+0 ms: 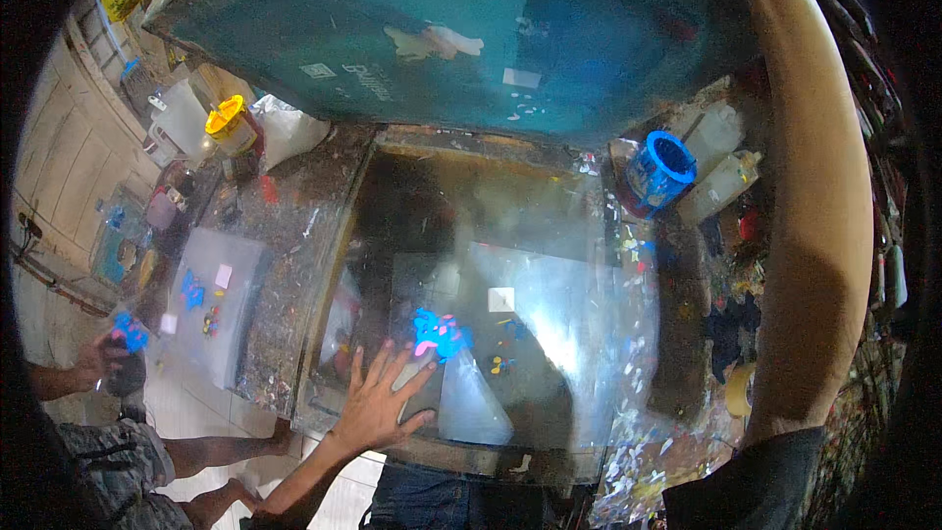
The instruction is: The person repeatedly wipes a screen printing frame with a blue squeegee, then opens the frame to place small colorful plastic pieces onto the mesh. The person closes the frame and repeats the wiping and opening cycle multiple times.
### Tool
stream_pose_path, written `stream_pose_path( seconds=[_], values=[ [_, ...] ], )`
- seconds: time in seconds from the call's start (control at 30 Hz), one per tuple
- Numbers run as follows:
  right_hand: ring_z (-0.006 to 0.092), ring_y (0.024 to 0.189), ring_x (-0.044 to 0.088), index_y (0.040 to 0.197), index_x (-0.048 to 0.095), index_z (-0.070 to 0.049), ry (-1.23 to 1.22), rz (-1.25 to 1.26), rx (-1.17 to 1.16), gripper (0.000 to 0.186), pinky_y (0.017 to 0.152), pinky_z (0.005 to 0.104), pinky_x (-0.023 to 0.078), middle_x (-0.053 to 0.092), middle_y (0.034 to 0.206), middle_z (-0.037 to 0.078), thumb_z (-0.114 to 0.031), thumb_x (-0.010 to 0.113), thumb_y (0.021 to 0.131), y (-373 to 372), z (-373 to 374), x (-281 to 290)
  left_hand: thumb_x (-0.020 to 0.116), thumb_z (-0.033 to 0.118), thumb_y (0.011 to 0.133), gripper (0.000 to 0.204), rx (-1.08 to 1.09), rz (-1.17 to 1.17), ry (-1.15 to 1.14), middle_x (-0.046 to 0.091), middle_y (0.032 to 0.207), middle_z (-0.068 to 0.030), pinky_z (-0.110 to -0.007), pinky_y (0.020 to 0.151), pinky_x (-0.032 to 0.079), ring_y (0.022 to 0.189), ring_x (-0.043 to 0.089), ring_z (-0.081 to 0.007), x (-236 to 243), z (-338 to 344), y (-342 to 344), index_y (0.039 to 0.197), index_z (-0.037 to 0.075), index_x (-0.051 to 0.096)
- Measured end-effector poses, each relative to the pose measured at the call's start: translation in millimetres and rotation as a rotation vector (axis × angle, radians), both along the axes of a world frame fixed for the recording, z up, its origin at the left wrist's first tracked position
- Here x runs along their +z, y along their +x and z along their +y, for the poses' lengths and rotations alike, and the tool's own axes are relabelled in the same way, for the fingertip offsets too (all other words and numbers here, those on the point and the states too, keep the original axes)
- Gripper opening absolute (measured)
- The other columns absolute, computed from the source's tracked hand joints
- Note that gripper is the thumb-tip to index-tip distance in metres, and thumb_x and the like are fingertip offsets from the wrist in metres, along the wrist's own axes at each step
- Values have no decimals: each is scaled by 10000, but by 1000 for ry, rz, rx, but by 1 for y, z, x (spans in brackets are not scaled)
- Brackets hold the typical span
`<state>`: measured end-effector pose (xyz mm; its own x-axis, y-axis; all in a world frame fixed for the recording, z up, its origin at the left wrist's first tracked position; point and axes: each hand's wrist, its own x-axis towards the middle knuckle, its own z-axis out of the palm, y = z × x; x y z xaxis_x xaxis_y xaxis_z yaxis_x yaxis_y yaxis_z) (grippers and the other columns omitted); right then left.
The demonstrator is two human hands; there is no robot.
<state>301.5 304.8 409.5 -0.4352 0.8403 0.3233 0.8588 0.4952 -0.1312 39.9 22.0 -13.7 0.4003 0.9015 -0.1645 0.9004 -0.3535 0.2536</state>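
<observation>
My left hand (373, 407) lies with its fingers spread on the glossy work surface (392, 206), and holds nothing. Its fingertips are beside a bright blue and pink printed figure (442, 336). A white square (501, 299) and small yellow and dark marks (500, 363) show to the right of the figure. My right arm (819, 186) stretches up along the right side to the top edge, and its hand is outside the picture. Below that edge a large blue-green printing screen (432, 29) stands tilted up behind the work surface, with a pale figure-shaped patch in it.
At left lies a stack of clear sheets (221, 334) with a similar print. Another person's hand (93, 358) is beyond it, near a blue print. A yellow-rimmed tub (228, 128) stands back left, a blue tub (659, 175) and bottles (721, 186) back right. Tape (738, 391) sits near my right arm.
</observation>
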Motion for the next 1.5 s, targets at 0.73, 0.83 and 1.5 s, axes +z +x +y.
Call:
stream_pose_path(
  seconds=[0.73, 0.83, 1.5],
  values=[
    [342, 1413, 513, 1439, 636, -119, 136, 17, 48, 515, 1203, 457, 333, 532, 1549, 184, -438, 454, 1077, 11, 14, -2, 715, 588, 895, 819, -85, -4, 8, 242, 1709, -192, -675, 1248, 29, 1594, 157, -408, 1, 16, -3, 1581, 218, 463],
    [332, 1395, 529, 1427, 647, -124, 117, 27, 86, 495, 1196, 470, 341, 549, 1534, 174, -425, 460, 1083, 14, 12, -2, 723, 574, 895, 825, -93, -7, 35, 232, 1712, -194, -677, 1247, 24, 1594, 154, -409, 1, 14, -4, 1589, 219, 451],
    [433, 1119, 696, 1199, 735, -34, 175, -311, -97, 583, 1072, 503, 488, 676, 1252, 322, -508, 427, 1057, -6, -20, -4, 733, 425, 949, 703, -155, -720, -401, 443, 1518, -320, -649, 1164, 305, 1412, 387, -564, 30, -6, 149, 1482, 15, 529]
  ],
)
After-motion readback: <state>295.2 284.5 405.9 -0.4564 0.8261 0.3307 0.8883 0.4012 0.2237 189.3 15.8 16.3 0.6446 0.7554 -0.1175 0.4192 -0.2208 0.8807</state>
